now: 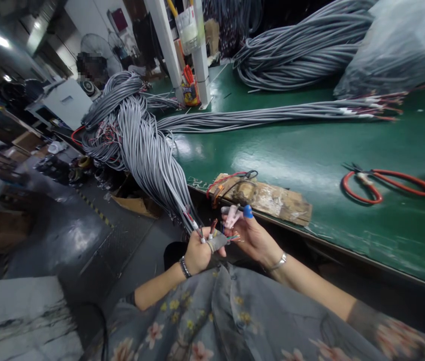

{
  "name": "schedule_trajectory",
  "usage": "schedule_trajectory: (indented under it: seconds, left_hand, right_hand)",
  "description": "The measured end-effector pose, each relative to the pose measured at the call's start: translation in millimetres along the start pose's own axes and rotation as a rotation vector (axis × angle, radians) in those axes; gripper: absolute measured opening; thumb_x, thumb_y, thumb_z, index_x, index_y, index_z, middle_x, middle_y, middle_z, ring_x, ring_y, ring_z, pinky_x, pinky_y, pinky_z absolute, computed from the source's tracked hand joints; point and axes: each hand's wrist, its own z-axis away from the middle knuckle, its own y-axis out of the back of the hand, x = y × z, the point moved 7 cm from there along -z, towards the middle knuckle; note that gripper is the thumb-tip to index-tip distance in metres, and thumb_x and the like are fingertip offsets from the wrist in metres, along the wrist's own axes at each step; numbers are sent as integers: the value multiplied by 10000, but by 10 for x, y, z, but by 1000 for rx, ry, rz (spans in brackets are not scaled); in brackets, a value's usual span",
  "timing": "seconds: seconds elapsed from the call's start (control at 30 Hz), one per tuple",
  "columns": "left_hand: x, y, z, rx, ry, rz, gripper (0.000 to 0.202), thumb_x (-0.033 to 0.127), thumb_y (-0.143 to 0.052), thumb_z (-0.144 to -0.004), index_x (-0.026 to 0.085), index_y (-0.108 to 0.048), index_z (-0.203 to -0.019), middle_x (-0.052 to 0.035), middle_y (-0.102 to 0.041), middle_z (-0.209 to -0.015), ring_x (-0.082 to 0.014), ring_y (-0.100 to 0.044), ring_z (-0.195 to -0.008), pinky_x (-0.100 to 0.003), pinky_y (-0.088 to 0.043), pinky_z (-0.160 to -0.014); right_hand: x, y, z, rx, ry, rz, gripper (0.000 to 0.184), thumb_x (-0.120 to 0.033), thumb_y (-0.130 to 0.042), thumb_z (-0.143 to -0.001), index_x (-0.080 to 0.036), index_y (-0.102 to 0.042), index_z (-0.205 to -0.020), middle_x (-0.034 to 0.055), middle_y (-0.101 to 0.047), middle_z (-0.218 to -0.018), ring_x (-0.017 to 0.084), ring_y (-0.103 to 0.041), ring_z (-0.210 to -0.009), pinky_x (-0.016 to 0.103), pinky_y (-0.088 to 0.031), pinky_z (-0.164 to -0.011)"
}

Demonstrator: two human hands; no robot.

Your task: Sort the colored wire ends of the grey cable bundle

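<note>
My left hand (198, 253) is closed round the stripped end of a grey cable (182, 205) from a thick bundle of grey cables (143, 145) that hangs off the green table's edge. Thin coloured wires (231, 234) stick out of the cable end between my hands. My right hand (252, 235) has taped fingertips and a blue finger cover; its fingers pinch those wires. Both hands are in front of the table edge, above my lap in floral cloth.
A worn wooden block (272, 199) with red wires lies on the green table (310, 150) edge. Red-handled scissors (385, 183) lie to the right. More grey cable coils (302, 50) and a plastic-wrapped bundle (396, 45) lie at the back. A person sits far left.
</note>
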Motion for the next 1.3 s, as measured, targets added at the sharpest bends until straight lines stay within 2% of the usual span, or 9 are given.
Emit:
schedule_trajectory:
  seconds: [0.17,0.3,0.47,0.8,0.97,1.13,1.3]
  left_hand:
    - [153,26,113,12,9,-60,468,575,-658,-707,163,-610,-492,-37,-598,-466,-122,-495,-467,-254,-403,-543]
    - [237,44,165,46,-42,-81,484,582,-651,-714,166,-601,-471,-41,-594,-471,-124,-492,-486,-252,-399,-544]
    - [150,51,119,95,-66,-45,447,549,-648,-743,165,-613,-516,-38,-616,-504,-125,-508,-504,-254,-419,-570]
    - [-53,33,18,67,-42,-50,444,536,-631,-769,153,-606,-545,-32,-611,-520,-117,-520,-503,-240,-417,-552]
    - [-10,14,22,41,-48,-65,455,536,-634,-767,154,-598,-523,-25,-592,-510,-113,-507,-506,-242,-408,-557]
    - [96,45,90,33,-75,-81,453,531,-637,-768,156,-607,-516,-27,-597,-510,-113,-503,-503,-248,-405,-563]
    - [104,80,159,11,-77,-126,433,512,-642,-768,155,-603,-526,-36,-606,-515,-118,-509,-498,-244,-398,-538]
  right_hand:
    - [-44,-41,70,-45,-10,52,417,-640,-646,-715,-234,-707,-785,30,-692,-754,165,-597,-642,295,-473,-594]
    - [-102,-55,98,-22,48,100,328,-543,-733,-682,-246,-718,-821,10,-690,-740,162,-590,-662,289,-464,-602]
    - [-121,-66,120,-5,76,117,375,-553,-790,-606,-217,-715,-755,4,-667,-698,145,-548,-625,280,-438,-593]
    - [-72,-39,69,-35,41,73,289,-481,-795,-634,-223,-703,-729,-3,-669,-677,182,-583,-672,334,-459,-696]
    - [-55,-44,71,-40,36,53,320,-517,-784,-634,-218,-702,-715,5,-683,-696,162,-581,-642,310,-466,-657]
    - [16,-55,145,-154,-121,103,480,-647,-752,-580,-207,-724,-767,36,-695,-730,163,-611,-651,288,-492,-610]
    - [41,2,223,-171,-235,257,402,-515,-838,-542,-175,-708,-711,9,-652,-639,126,-574,-592,243,-472,-554]
